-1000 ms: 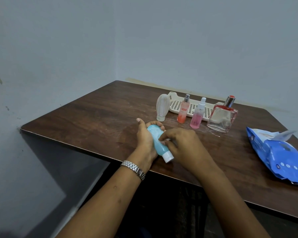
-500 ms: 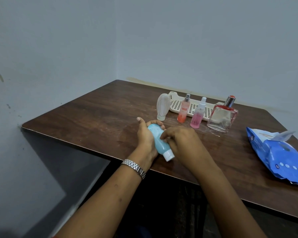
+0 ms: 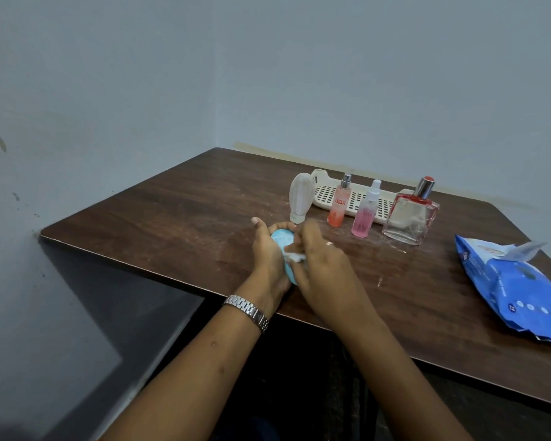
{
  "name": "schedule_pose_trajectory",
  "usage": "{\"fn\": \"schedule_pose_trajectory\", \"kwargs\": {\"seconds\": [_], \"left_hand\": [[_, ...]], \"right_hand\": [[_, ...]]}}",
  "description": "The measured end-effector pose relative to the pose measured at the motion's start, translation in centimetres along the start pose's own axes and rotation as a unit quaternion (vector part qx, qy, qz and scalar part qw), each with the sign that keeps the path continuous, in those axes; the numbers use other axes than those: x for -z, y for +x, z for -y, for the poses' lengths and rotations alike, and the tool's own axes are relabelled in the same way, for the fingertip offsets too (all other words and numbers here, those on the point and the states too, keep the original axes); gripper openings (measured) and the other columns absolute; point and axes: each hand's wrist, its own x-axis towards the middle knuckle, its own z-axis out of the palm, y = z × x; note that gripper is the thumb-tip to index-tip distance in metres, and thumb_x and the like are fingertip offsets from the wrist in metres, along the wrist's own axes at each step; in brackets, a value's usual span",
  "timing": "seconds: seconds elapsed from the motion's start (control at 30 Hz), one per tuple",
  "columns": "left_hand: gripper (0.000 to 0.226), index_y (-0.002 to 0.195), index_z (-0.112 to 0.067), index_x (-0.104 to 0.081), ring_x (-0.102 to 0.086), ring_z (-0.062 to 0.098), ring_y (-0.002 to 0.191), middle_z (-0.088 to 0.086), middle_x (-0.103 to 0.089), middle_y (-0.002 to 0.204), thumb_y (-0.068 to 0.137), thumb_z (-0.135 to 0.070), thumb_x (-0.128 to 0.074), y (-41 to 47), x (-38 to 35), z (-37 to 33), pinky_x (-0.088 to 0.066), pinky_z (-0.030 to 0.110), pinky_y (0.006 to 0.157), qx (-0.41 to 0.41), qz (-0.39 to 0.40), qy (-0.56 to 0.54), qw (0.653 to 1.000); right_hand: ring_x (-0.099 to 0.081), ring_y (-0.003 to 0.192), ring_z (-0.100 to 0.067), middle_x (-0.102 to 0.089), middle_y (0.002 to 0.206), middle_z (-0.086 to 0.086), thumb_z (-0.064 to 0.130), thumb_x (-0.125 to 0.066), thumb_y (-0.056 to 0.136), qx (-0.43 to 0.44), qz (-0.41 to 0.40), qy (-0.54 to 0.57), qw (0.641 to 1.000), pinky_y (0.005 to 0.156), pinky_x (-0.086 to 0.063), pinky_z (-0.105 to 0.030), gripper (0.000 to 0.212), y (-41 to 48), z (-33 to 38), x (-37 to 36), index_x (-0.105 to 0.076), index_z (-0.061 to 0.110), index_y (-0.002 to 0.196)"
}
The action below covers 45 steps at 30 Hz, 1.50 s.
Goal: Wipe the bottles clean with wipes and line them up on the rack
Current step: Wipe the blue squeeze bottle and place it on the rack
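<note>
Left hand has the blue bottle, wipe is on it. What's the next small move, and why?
Probably slide the wipe in the right hand down the blue bottle toward its near end while the left hand grips it. The wipe sits mid-body, so that hidden end may be unwiped.

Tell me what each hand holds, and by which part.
The left hand grips the light blue bottle around its body. The right hand pinches a white wipe, bunched at its fingertips, against the bottle.

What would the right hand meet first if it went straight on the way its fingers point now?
Probably the cream bottle, standing just beyond its fingertips. The right hand holds a wipe against the blue bottle. Depth is hard to judge.
</note>
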Motion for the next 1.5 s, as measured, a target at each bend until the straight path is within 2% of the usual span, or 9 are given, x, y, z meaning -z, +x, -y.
{"fn": "schedule_pose_trajectory", "kwargs": {"seconds": [0.13,0.27,0.4,0.5,0.63,0.8,1.2,1.33,1.5], "left_hand": [[0.072,0.063,-0.006,-0.048,-0.051,0.017,0.044,0.005,-0.053,0.045,0.1,-0.056,-0.013,0.1,-0.1,0.2,-0.046,0.021,0.048,-0.012,0.001,0.003,1.0],[0.075,0.063,-0.005,-0.049,-0.048,0.017,0.044,0.006,-0.051,0.047,0.098,-0.061,-0.013,0.3,-0.1,0.4,-0.046,0.023,0.051,-0.019,0.011,-0.003,1.0],[0.075,0.064,-0.006,-0.052,-0.051,0.017,0.044,0.006,-0.054,0.05,0.097,-0.063,-0.016,0.2,0.1,0.4,-0.044,0.029,0.059,-0.021,0.008,0.01,1.0],[0.075,0.065,-0.007,-0.054,-0.052,0.017,0.046,0.006,-0.055,0.053,0.096,-0.063,-0.016,0.1,-0.1,0.4,-0.044,0.029,0.059,-0.019,0.007,0.021,1.0],[0.074,0.065,-0.008,-0.055,-0.054,0.016,0.048,0.005,-0.058,0.054,0.096,-0.063,-0.016,-0.4,-0.5,0.3,-0.044,0.026,0.054,-0.032,0.024,0.057,0.998],[0.082,0.052,-0.015,-0.063,-0.057,0.015,0.057,0.005,-0.065,0.062,0.097,-0.062,-0.013,-0.6,-1.7,0.0,-0.047,0.025,0.057,-0.074,0.069,0.12,0.988],[0.074,0.128,-0.027,-0.054,-0.06,0.017,0.101,0.009,-0.056,0.134,0.091,-0.067,-0.004,-1.2,-1.7,-0.4,-0.052,0.03,0.078,-0.056,0.122,0.211,0.968],[0.076,0.123,-0.021,-0.056,-0.064,0.02,0.095,0.009,-0.067,0.113,0.091,-0.068,-0.006,-1.8,-1.1,-0.6,-0.05,0.036,0.082,-0.045,0.115,0.233,0.965],[0.024,0.117,-0.016,-0.056,-0.061,0.008,0.087,0.003,-0.066,0.107,0.095,-0.026,-0.056,-3.7,2.3,-1.2,-0.047,0.021,0.07,-0.046,0.151,0.399,0.903]], "right_hand": [[-0.059,0.079,-0.023,-0.062,0.088,-0.003,0.016,-0.057,0.089,-0.001,0.014,0.002,1.0,0.063,-0.039,-0.03,0.022,-1.3,-0.3,0.6,-0.039,0.022,0.1],[-0.064,0.077,-0.007,-0.062,0.08,0.01,0.003,-0.062,0.081,-0.074,-0.091,0.077,0.99,0.066,-0.048,-0.019,0.037,-0.9,-1.5,1.4,-0.037,0.03,0.087],[-0.065,0.082,-0.011,-0.065,0.085,0.005,-0.004,-0.056,0.088,-0.235,-0.189,0.374,0.877,0.07,-0.057,-0.028,0.022,-1.4,-2.2,0.9,-0.051,0.017,0.084],[-0.062,0.095,-0.014,-0.065,0.089,0.002,-0.005,-0.051,0.091,-0.317,-0.21,0.457,0.804,0.074,-0.056,-0.022,0.018,-2.0,-3.1,0.9,-0.06,0.006,0.08],[-0.062,0.097,-0.011,-0.067,0.101,0.0,0.012,-0.064,0.086,-0.334,-0.149,0.338,0.867,0.088,-0.052,-0.031,0.011,-3.0,-4.5,0.7,-0.072,0.02,0.089],[-0.051,0.095,0.006,-0.054,0.105,0.006,0.04,-0.082,0.064,-0.27,-0.076,0.149,0.948,0.074,-0.038,-0.003,0.038,-2.3,-4.0,1.1,-0.071,0.02,0.094],[-0.05,0.099,-0.006,-0.047,0.106,0.003,0.035,-0.089,0.053,-0.256,-0.071,0.121,0.956,0.077,-0.04,-0.016,0.034,-1.2,-5.1,1.0,-0.067,0.021,0.074],[-0.051,0.094,-0.001,-0.048,0.105,0.004,0.035,-0.088,0.054,-0.264,-0.092,0.128,0.952,0.07,-0.036,-0.003,0.033,-1.3,-5.7,0.5,-0.067,0.016,0.071],[-0.05,0.094,0.004,-0.048,0.104,0.004,0.038,-0.088,0.054,-0.272,-0.114,0.161,0.942,0.076,-0.042,-0.01,0.034,-1.6,-6.4,0.3,-0.069,0.016,0.071]]}}
